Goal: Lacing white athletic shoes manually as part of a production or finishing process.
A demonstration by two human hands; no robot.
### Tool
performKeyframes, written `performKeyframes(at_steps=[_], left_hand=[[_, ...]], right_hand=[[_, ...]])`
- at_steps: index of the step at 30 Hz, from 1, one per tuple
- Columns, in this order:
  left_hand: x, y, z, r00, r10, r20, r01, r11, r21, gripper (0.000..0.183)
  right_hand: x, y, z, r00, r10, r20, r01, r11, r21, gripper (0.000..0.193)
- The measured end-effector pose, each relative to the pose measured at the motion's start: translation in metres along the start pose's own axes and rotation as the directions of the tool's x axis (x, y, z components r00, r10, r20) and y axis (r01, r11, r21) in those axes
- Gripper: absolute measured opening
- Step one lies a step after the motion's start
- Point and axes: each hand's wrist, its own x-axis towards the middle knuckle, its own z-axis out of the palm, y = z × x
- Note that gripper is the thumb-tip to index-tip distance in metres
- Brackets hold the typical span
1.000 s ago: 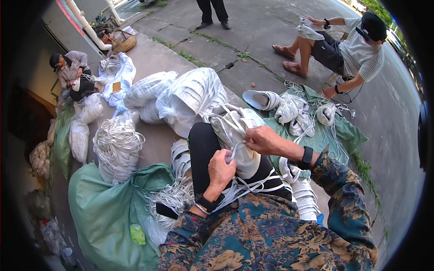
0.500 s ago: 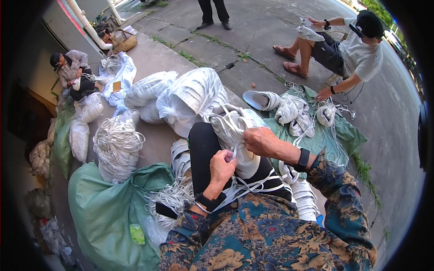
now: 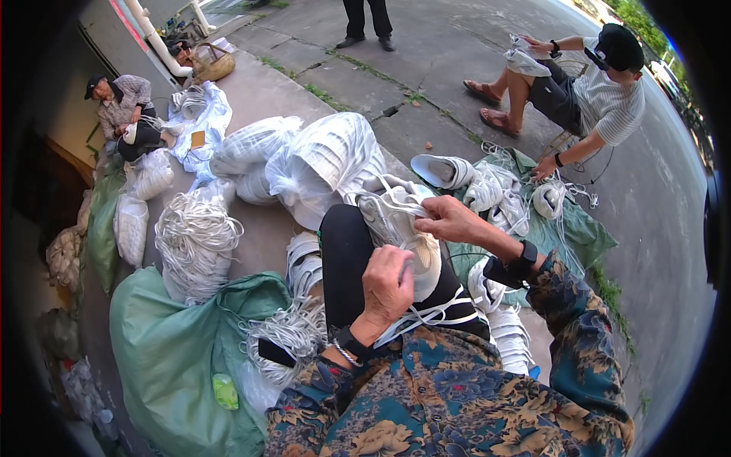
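Note:
A white sneaker (image 3: 428,265) lies across my thighs, its toe toward my body, with white shoelaces (image 3: 392,190) looped over its upper. My right hand (image 3: 457,222) is at the sneaker's right side, thumb and fingers pinched on a lace by the eyelets. Over the toe's left side is my left hand (image 3: 387,283), its fingers curled in and slightly blurred. Whatever it grips is hidden behind the knuckles. More loose white laces (image 3: 438,311) trail over my lap below the toe.
A green sack (image 3: 164,358) and a bundle of white laces (image 3: 196,244) are at left. Plastic bags of shoe parts (image 3: 324,156) lie ahead. At right, a seated person (image 3: 609,99) reaches to shoes on a green sheet (image 3: 586,236). Another person (image 3: 126,107) sits far left; someone stands ahead.
My left hand has shifted right and up, over the toe, and its fingers have turned inward. The right hand has moved slightly right and up along the sneaker's side.

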Motion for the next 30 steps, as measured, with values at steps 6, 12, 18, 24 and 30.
performKeyframes(at_steps=[6, 12, 18, 24, 30], left_hand=[[-0.007, -0.003, 0.029, 0.856, 0.363, 0.367, -0.352, 0.931, -0.100, 0.032], [-0.007, -0.003, 0.040, 0.804, 0.381, 0.457, -0.358, 0.923, -0.140, 0.035], [-0.017, -0.025, 0.030, 0.830, 0.322, 0.455, -0.305, 0.946, -0.113, 0.033], [-0.005, 0.001, 0.032, 0.863, 0.346, 0.369, -0.277, 0.934, -0.228, 0.026], [0.035, -0.012, -0.013, 0.945, -0.278, -0.174, 0.200, 0.908, -0.368, 0.008]], right_hand=[[0.049, -0.059, -0.022, 0.995, -0.008, 0.098, -0.049, 0.826, 0.561, 0.032], [0.071, -0.108, -0.026, 1.000, -0.005, 0.014, -0.002, 0.859, 0.511, 0.029], [0.086, -0.187, -0.038, 0.967, -0.202, -0.153, 0.253, 0.771, 0.584, 0.025], [0.066, -0.154, -0.053, 0.978, -0.114, -0.175, 0.203, 0.718, 0.666, 0.025], [0.064, -0.160, -0.057, 0.977, -0.200, -0.068, 0.204, 0.811, 0.548, 0.026]])
